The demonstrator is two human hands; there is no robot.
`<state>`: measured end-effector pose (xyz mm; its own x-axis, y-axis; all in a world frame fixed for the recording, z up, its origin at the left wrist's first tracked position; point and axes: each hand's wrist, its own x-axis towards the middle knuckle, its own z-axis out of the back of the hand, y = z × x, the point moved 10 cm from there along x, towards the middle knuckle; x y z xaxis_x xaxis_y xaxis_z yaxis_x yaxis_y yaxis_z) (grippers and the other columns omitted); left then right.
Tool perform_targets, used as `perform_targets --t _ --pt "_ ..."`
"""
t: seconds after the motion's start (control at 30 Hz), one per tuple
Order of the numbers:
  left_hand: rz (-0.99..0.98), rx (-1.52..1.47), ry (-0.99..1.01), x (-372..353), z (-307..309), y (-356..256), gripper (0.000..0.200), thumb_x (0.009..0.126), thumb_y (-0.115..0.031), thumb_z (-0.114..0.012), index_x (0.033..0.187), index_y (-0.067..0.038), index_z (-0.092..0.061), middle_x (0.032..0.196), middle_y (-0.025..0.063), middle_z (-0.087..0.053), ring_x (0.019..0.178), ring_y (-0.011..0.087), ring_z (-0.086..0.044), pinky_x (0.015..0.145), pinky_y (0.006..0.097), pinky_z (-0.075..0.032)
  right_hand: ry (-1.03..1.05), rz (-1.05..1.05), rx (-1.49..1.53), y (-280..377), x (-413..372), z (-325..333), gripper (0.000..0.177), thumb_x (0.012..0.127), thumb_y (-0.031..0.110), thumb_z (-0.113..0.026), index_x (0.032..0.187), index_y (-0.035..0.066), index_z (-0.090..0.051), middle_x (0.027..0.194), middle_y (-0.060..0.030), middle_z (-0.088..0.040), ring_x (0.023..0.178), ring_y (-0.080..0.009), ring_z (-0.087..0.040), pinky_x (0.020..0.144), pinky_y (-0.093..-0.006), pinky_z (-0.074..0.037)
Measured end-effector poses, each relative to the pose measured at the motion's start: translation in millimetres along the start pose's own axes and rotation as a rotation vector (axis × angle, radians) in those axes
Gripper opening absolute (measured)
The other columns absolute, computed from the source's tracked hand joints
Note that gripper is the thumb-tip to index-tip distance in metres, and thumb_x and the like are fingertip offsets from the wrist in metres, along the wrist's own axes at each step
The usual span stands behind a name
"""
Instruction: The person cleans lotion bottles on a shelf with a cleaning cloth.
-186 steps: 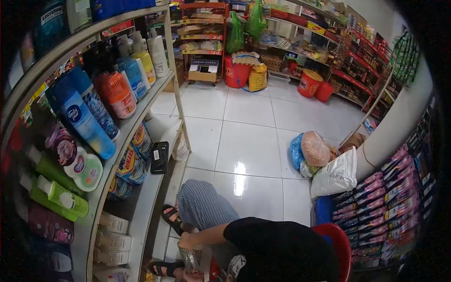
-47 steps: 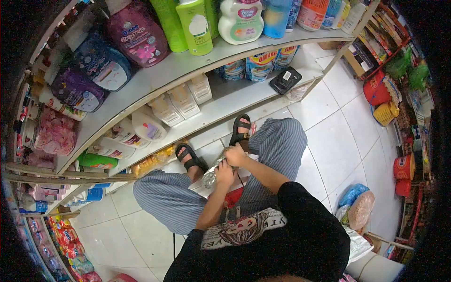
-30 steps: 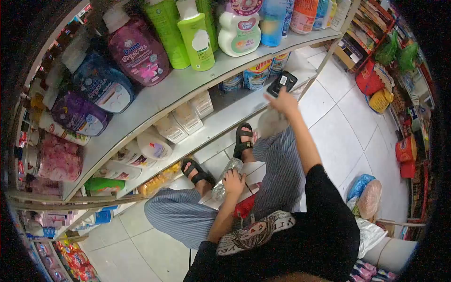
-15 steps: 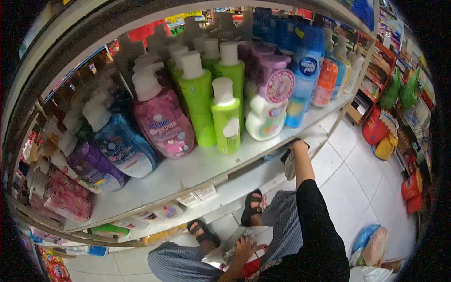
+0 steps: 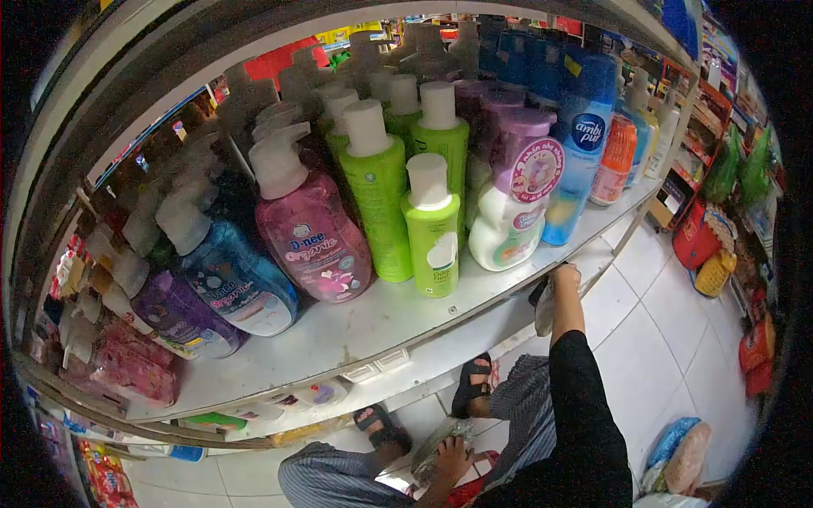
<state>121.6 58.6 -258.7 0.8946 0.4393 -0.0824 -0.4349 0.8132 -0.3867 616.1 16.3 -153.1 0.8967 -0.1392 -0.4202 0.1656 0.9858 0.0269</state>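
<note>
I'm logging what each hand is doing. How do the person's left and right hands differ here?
The right hand is stretched out to the edge of the lower shelf, while the left hand sits low, near the sandalled feet. The right hand holds a pale bag that hangs below it, and the left hand grips a clear shiny packet. Both hands are closed on something that looks like plastic.

A pink pump bottle (image 5: 309, 237), green bottles (image 5: 432, 241) and a blue bottle (image 5: 237, 275) crowd a white shelf (image 5: 356, 326) above the tiled floor (image 5: 669, 339).
</note>
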Motion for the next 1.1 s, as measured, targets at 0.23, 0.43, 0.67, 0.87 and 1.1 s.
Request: perform_targets --t 0.23,0.43,0.67,0.87,1.1 --pt "0.061 0.02 -0.066 0.6 24.4 -3.8 0.043 0.066 -0.035 -0.053 0.096 -0.006 -0.044 0.083 0.014 -0.043 0.078 0.0319 -0.044 0.057 0.041 -0.042 -0.112 0.063 -0.127 7.5 -17.8 17.1 0.046 0.066 0.03 -0.054 0.107 0.01 -0.045 0.108 -0.0105 -0.044 0.089 -0.026 -0.051 0.063 -0.0365 -0.047" --pt "0.045 0.002 -0.045 1.9 14.3 -3.0 0.043 0.066 -0.035 -0.052 0.096 -0.005 -0.043 0.088 0.0149 -0.044 0.081 0.0329 -0.044 0.058 0.0415 -0.042 -0.073 0.086 -0.2 8.9 -12.6 11.0 0.052 0.064 0.02 -0.059 0.111 0.011 -0.039 0.105 -0.0086 -0.046 0.089 -0.0224 -0.051 0.062 -0.0342 -0.047" --pt "0.08 -0.004 0.07 0.7 21.3 -6.5 0.045 0.067 -0.037 -0.051 0.094 -0.002 -0.044 0.088 0.0156 -0.045 0.084 0.0334 -0.044 0.064 0.0432 -0.041 0.073 -0.069 -0.172 -2.9 -19.6 4.7 0.058 0.068 0.025 -0.054 0.119 0.016 -0.027 0.104 -0.0059 -0.047 0.086 -0.0198 -0.052 0.061 -0.0308 -0.046" --pt "0.101 -0.036 0.092 2.7 43.1 -12.4 0.044 0.065 -0.037 -0.055 0.092 -0.004 -0.044 0.088 0.0158 -0.045 0.086 0.0324 -0.043 0.065 0.0424 -0.041 -0.001 0.065 -0.167 10.2 -46.5 24.6 0.046 0.069 0.023 -0.053 0.112 0.015 -0.039 0.108 -0.0025 -0.046 0.081 -0.0196 -0.055 0.059 -0.0341 -0.046" --pt "0.074 -0.061 0.085 1.9 16.0 -7.4 0.043 0.064 -0.035 -0.057 0.093 -0.006 -0.043 0.088 0.0145 -0.045 0.086 0.0319 -0.043 0.064 0.0433 -0.041 -0.13 0.055 -0.178 4.8 -4.4 11.4 0.032 0.067 0.02 -0.055 0.098 0.014 -0.053 0.092 -0.0006 -0.056 0.07 -0.0171 -0.058 0.05 -0.0325 -0.047"
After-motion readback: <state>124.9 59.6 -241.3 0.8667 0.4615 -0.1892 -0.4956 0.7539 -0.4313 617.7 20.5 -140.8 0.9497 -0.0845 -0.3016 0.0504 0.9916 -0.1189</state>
